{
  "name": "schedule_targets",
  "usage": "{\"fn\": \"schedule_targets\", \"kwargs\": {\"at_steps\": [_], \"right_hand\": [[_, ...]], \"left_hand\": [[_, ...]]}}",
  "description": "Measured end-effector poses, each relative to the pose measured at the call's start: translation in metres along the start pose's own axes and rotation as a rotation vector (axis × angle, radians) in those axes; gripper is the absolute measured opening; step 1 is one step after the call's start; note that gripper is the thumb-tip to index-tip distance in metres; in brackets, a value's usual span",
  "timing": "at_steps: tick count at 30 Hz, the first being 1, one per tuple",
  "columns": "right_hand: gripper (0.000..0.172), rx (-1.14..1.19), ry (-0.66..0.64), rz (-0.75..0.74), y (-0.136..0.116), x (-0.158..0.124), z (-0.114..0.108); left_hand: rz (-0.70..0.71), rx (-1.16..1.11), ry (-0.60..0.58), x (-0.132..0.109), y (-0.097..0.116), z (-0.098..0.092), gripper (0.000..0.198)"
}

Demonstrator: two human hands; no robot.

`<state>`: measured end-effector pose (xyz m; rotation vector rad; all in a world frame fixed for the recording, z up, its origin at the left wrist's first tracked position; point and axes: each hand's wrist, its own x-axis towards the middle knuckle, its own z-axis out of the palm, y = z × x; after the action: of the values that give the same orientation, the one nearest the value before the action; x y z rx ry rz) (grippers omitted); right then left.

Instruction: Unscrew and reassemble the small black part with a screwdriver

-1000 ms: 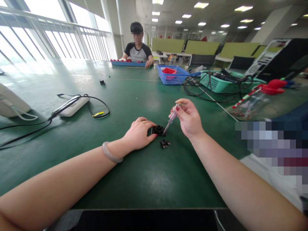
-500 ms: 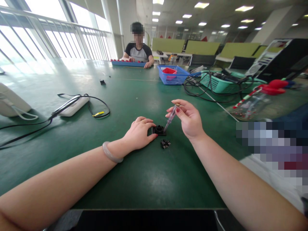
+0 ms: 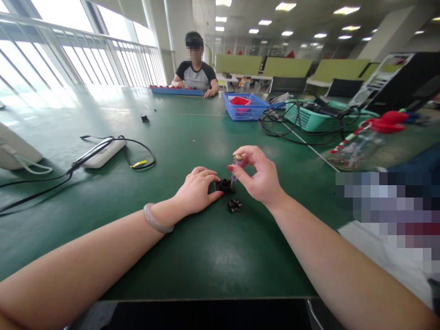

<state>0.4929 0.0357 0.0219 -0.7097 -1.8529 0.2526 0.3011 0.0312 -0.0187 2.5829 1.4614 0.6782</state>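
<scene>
On the green table, a small black part with a round socket (image 3: 226, 185) lies flat, pinched at its left side by the thumb and fingers of my left hand (image 3: 197, 190). My right hand (image 3: 259, 174) grips a screwdriver with a clear handle (image 3: 237, 161) and a brass-coloured end cap. The screwdriver stands nearly upright, its lower end at the right edge of the black part; the tip itself is too small to make out. Just nearer to me lies a second black piece with metal prongs (image 3: 234, 205), touched by neither hand.
A white power bank (image 3: 103, 153) with black cables lies at left. A blue basket (image 3: 245, 110), a green basket (image 3: 323, 120) with cables, and a red-capped bottle (image 3: 360, 146) stand at right. Across the table (image 3: 178, 146) sits another person (image 3: 195, 73) behind a blue tray (image 3: 177, 91).
My right hand has swung left and the screwdriver has gone from leaning right to nearly upright. My left hand keeps hold of the black part. The whole view has shifted slightly.
</scene>
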Motion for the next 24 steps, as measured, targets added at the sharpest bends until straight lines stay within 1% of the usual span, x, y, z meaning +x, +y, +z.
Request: {"fn": "schedule_targets", "kwargs": {"at_steps": [5, 10, 12, 16, 24], "right_hand": [[0.021, -0.062, 0.079, 0.014, 0.0043, -0.0015, -0.0029], [0.021, 0.046, 0.204, 0.016, 0.0035, -0.004, -0.0037], [0.021, 0.074, 0.228, -0.006, 0.0013, -0.0048, -0.0025], [0.021, 0.097, 0.203, -0.035, -0.0006, -0.0063, -0.0003], [0.022, 0.068, 0.12, -0.006, -0.0008, -0.0083, 0.0007]], "left_hand": [[0.004, -0.002, -0.003, 0.0001, -0.0002, -0.0002, 0.037], [-0.003, -0.001, -0.01, -0.0001, 0.0004, -0.0003, 0.037], [-0.008, -0.007, -0.014, -0.0002, 0.0004, -0.0003, 0.038], [-0.014, -0.01, -0.024, -0.0001, 0.0004, -0.0008, 0.038], [-0.001, -0.008, -0.023, -0.0004, 0.0009, -0.002, 0.036]]}}
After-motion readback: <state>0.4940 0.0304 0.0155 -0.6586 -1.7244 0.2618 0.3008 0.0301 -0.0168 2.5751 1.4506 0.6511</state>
